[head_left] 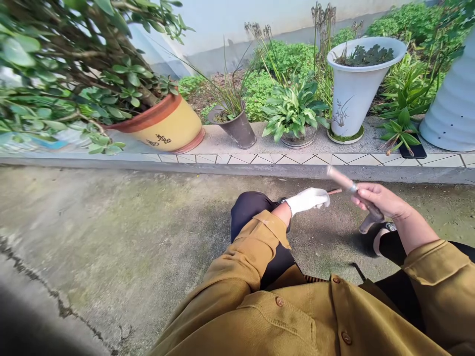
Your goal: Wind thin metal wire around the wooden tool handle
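My left hand, in a white glove, has its fingers curled around a thin reddish-brown stick, whose end points right. Bare and just to its right, my right hand grips a wooden-handled tool near a pale metal ring. The tool's light wooden end tilts up and left, blurred by motion. Its brownish lower part bends below my fingers, and its exact kind is unclear. The two hands are apart, above the concrete floor between my knees.
A low tiled ledge runs ahead, bearing a yellow pot, a dark tilted pot, a leafy plant, a white pot and a flat black object. Greenery grows behind. A crack crosses the concrete at left.
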Demonstrator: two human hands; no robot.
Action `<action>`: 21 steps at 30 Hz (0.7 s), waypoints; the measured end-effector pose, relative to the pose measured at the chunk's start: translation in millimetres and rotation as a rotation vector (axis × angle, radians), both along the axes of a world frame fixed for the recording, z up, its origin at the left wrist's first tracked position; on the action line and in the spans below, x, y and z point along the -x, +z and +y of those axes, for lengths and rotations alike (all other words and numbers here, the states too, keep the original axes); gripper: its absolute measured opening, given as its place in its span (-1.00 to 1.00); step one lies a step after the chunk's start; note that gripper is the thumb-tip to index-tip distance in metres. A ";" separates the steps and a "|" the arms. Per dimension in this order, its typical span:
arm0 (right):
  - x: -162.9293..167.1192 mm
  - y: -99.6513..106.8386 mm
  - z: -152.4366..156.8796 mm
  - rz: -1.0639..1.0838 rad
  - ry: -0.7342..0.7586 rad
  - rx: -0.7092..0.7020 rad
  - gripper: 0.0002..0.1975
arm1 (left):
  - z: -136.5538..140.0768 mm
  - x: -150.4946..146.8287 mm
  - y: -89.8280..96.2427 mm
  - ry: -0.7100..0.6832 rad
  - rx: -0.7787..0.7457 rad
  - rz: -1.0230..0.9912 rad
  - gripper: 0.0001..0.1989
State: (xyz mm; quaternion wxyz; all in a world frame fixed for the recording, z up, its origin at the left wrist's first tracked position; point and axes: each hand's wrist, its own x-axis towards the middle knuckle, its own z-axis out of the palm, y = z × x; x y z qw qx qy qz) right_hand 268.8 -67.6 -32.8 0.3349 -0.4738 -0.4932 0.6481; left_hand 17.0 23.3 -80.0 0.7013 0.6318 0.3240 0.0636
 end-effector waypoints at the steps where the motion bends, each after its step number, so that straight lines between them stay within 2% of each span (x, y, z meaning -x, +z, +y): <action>1: -4.1 -2.8 2.0 0.015 -0.149 -0.021 -0.56 | -2.7 -0.6 0.8 -0.044 0.008 0.004 -0.82; 3: -8.1 -13.1 6.4 -0.029 -0.369 -0.030 -0.56 | -9.0 -2.0 2.4 -0.192 0.060 0.013 -0.82; 4: -8.0 -19.7 8.6 -0.108 -0.424 -0.021 -0.57 | -12.1 -2.8 3.0 -0.271 0.092 0.021 -0.81; 6: -4.4 -33.5 12.7 -0.397 -0.422 -0.001 -0.61 | -17.0 -3.8 3.7 -0.404 0.146 0.039 -0.78; 7: -1.6 -39.7 14.6 -0.594 -0.366 0.007 -0.63 | -18.3 -3.8 3.9 -0.441 0.160 0.046 -0.77; 9: 4.7 -49.3 17.7 -0.977 -0.153 0.012 -0.66 | -18.5 -2.6 4.0 -0.456 0.163 0.056 -0.77; 10: 7.9 -52.4 18.6 -1.112 -0.014 0.021 -0.67 | -17.3 -1.4 4.0 -0.457 0.160 0.059 -0.77; 12: 14.1 -56.0 18.5 -1.212 0.253 0.070 -0.67 | -13.4 1.6 3.7 -0.441 0.141 0.061 -0.77; 14: 20.9 -57.5 15.0 -1.144 0.464 0.133 -0.68 | -9.1 4.5 3.0 -0.407 0.117 0.058 -0.78; 16: 28.6 -58.4 8.3 -1.006 0.612 0.172 -0.69 | -5.8 6.4 2.3 -0.375 0.104 0.043 -0.77; 21: 42.5 -49.6 -9.5 -0.405 0.822 0.252 -0.51 | -0.8 6.2 3.2 -0.261 -0.009 0.017 -0.79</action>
